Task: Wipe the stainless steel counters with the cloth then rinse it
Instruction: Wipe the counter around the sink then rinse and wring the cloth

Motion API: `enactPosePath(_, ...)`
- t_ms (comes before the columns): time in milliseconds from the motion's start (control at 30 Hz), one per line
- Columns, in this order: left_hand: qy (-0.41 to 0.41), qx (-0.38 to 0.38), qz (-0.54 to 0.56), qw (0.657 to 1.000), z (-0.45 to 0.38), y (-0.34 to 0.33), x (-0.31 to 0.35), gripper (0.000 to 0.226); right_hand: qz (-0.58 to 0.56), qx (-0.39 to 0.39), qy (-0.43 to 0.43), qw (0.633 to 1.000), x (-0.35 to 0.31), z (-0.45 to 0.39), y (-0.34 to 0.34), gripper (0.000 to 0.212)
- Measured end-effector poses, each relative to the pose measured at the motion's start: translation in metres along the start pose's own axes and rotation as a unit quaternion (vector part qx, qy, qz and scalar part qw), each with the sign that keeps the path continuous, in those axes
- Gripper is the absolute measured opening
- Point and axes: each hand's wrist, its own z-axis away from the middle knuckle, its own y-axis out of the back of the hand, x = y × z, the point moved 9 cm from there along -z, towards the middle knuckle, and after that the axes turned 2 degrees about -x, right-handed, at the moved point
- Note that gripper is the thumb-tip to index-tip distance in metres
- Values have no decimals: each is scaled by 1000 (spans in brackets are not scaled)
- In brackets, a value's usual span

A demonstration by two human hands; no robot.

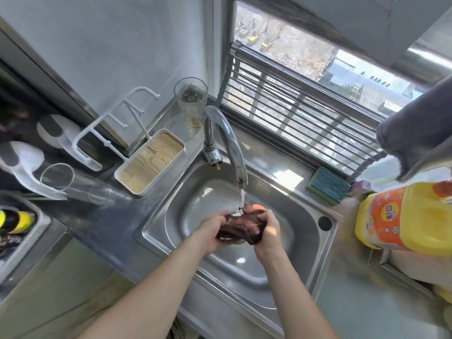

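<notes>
Fingers of my left hand are curled into one end of the dark maroon, bunched, wet cloth, and my right hand is clenched round the other end, so both are grasping it between them. I hold the cloth above the middle of the stainless steel sink basin, a little toward its back wall, directly under the thin stream of water falling from the curved chrome tap.

My worry is splash. The stream lands on the top of the bundle, and if I lift the cloth nearer the spout or wring it hard, I judge water would spray over the basin's rim onto the steel counter I mean to leave clean. A loose grip could drop the cloth onto the drain, which it hides from me now.

Room inside the basin is good: open steel on all sides of my hands, most of it toward the front edge. Above, the spout hangs close, so upward travel is short. Beyond the rim, a green-and-yellow sponge sits at the back right corner, a large yellow plastic oil jug stands near the right edge, and a white tray with a wood-grain floor lies off the back left corner, with a tall clear glass behind it.
</notes>
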Motion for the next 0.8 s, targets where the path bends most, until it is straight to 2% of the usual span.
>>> enactPosePath(67, 28, -53, -38, 997, 7, -13, -7, 34, 30, 46, 34, 998, -8, -1, 4, 29)
enactPosePath(167, 36, -40, -30, 998, 8, -19, -7, 26, 88, 126, 58, 986, -11, -2, 13, 30)
enactPosePath(267, -64, 38, -42, 996, -7, -16, 8, 13, 199, 72, 68, 975, 5, 4, -2, 17)
enactPosePath(333, -97, 78, -20, 992, -12, -12, 14, 19, 279, 32, 98, 955, 12, 18, -15, 22)
enactPosePath(367, -96, 88, -14, 991, -15, -10, 15, 24, 297, 36, 128, 945, 9, 25, -17, 22)
enactPosePath(433, -94, 72, -21, 993, -10, -14, 20, 13, 265, 76, 172, 946, 3, 29, -7, 26)
enactPosePath(500, -32, -18, -38, 999, -4, -29, 11, 29, 188, 80, 138, 969, 3, 23, -3, 31)
enactPosePath(567, 24, -104, -57, 993, 5, -42, -2, 40, 156, 61, 99, 981, 4, 11, -5, 18)
enactPosePath(600, 29, -116, -64, 991, 5, -42, -5, 39, 164, 60, 95, 980, 0, 8, -7, 9)
enactPosePath(633, 22, -115, -58, 991, 4, -40, -6, 32, 166, 64, 106, 978, -5, 5, -8, 6)
enactPosePath(700, -32, -51, -48, 997, -9, -26, -2, 14, 125, 93, 126, 980, -12, -2, 0, 17)
enactPosePath(800, -130, 45, -21, 990, -24, -8, 14, 20, 13, 162, 92, 982, -11, -1, 17, 31)
